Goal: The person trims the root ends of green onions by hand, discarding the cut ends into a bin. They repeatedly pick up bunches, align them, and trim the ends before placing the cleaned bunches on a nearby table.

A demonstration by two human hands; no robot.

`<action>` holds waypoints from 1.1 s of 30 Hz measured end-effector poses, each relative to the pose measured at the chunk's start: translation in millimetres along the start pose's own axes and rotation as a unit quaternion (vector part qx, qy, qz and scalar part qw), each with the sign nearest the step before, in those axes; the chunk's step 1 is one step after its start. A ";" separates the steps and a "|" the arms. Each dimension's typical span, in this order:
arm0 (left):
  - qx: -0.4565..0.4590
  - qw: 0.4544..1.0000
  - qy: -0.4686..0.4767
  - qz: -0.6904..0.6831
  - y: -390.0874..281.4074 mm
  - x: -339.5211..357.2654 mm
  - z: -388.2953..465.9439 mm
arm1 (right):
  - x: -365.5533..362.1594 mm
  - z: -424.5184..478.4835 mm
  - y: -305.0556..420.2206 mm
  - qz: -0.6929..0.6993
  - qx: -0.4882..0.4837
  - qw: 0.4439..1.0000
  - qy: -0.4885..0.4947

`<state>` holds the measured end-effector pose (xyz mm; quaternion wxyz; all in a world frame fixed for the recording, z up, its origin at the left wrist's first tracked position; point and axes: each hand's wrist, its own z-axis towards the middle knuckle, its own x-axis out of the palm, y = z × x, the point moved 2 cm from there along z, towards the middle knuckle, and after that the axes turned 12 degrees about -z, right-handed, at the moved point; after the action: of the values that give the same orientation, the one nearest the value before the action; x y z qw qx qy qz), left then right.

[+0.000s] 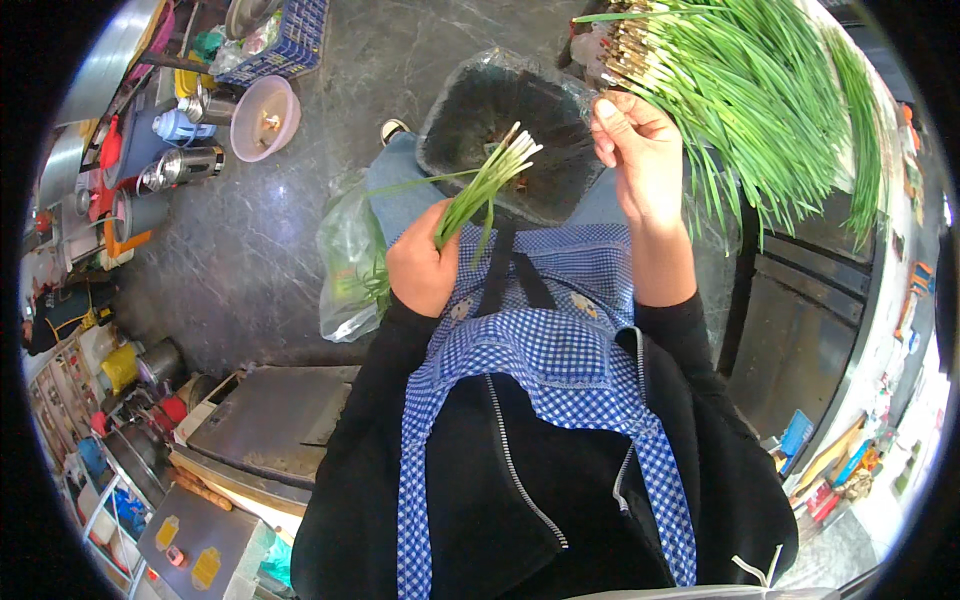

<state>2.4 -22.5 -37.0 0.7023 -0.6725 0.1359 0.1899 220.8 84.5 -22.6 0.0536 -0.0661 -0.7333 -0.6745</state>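
Note:
My left hand (pixel 424 259) is closed round a small bunch of garlic chives (pixel 487 180), their pale root ends pointing up over a bin lined with a clear plastic bag (pixel 469 97). At the bin's right rim my right hand (pixel 637 142) has thumb and forefinger pinched together; whether something thin lies between them I cannot tell. Just beyond that hand, a large heap of garlic chives (pixel 750 112) spreads over a surface at the upper right, brown root ends towards the bin. A clear plastic bag (pixel 349 262) with greens in it is left of my left hand.
On the dark floor at the upper left are a translucent pink tub (pixel 265 118) and a blue plastic crate (pixel 289 45). Metal vacuum flasks (pixel 184 166) stand near the tub. A dark cabinet (pixel 799 330) is on my right, and a flat dark-topped unit (pixel 270 420) lies behind on the left.

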 end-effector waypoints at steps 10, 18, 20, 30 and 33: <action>-0.332 0.783 0.253 -0.461 -3.7 -0.5 1.3 | 28.5 -12.6 -26.8 0.013 0.111 0.958 0.265; -0.344 0.761 0.268 -0.479 1.3 5.2 -6.2 | 21.5 -8.5 -17.5 0.019 0.087 0.965 0.246; -0.349 0.781 0.242 -0.458 -1.4 3.6 -9.4 | 15.9 -4.3 -14.5 0.020 0.077 0.969 0.233; -0.344 0.753 0.248 -0.503 -4.8 -5.4 -3.8 | 10.1 9.2 -56.4 -0.270 -0.056 0.951 0.139; -0.337 0.740 0.256 -0.522 -4.2 -3.0 -5.4 | 8.7 10.3 -62.6 -0.333 -0.089 0.932 0.107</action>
<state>2.0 -28.2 -32.1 0.3574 -0.8545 -0.1348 -0.3520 201.8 89.8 -83.5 -0.1019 0.2505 -0.6401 -0.7191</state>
